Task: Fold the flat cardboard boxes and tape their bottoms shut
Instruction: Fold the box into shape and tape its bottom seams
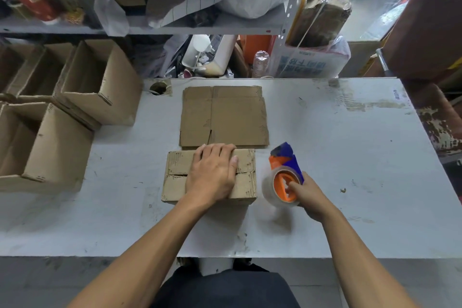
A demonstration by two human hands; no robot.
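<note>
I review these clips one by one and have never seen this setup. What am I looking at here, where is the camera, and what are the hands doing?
There is no machine: a person works with bare hands, filmed by one wide-angle camera on their head, looking down. The left hand presses flat on a folded box, bottom flaps up, untaped. The right hand has a grip on a tape dispenser beside it. On the table behind lies flat cardboard. Finished open boxes stand at the left.
</note>
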